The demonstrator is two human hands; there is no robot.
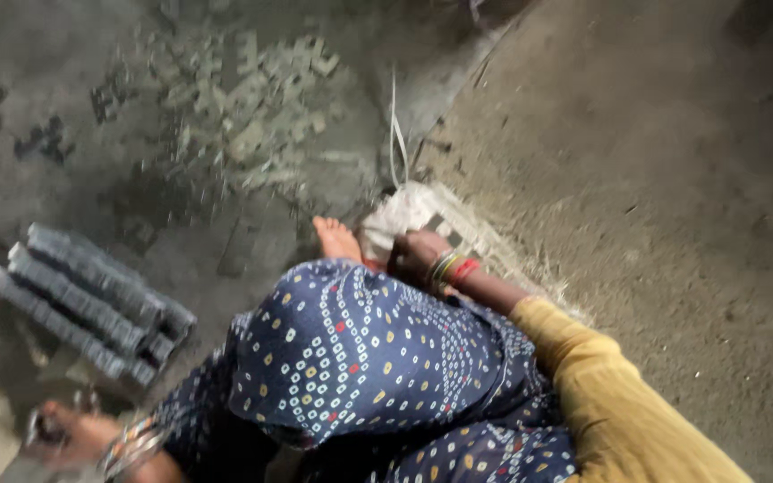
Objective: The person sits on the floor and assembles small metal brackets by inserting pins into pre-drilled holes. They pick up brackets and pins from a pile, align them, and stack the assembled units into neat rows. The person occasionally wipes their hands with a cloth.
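In the head view, the person sits low on the dirt floor (673, 179) with a raised knee in dark blue dotted cloth (360, 349) between the two arms. The right hand (415, 255), bangles at the wrist, rests with its fingers curled onto a pale, frayed sack (404, 210) that lies on the floor just beside a bare foot (336, 240); the grip looks closed on the sack's edge, though blur hides the fingertips. The left hand (73, 434) is low at the near left, fingers narrowed around a small dark object too blurred to name, near a stack of long grey ridged bars (91, 300). To handle the sack well, a firm pinch close to its edge and a steady foot beside it would seem wise, since the loose fibres could slip.
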